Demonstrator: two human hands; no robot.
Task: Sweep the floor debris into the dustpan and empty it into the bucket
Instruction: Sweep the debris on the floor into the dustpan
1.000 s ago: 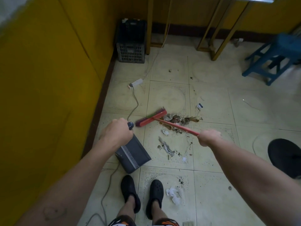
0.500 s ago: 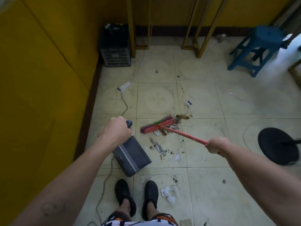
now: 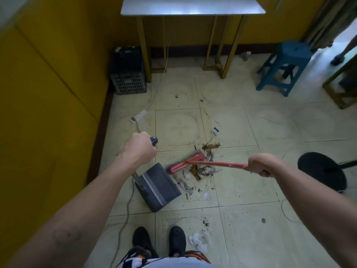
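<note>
trailing beside the dustpan [image 3: 160, 187], a grey cable [image 3: 126, 215]; crate [image 3: 128, 82] near wall [image 3: 48, 93].

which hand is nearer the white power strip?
Left. Left hand grips the dustpan handle just short of the power strip; right hand, on the broom handle, is far to its right.

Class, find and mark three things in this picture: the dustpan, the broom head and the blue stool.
dustpan [image 3: 164, 181]: head view, on its dark flat body.
broom head [image 3: 193, 159]: head view, on the red block above the bristles.
blue stool [image 3: 295, 48]: head view, on its seat.
</note>
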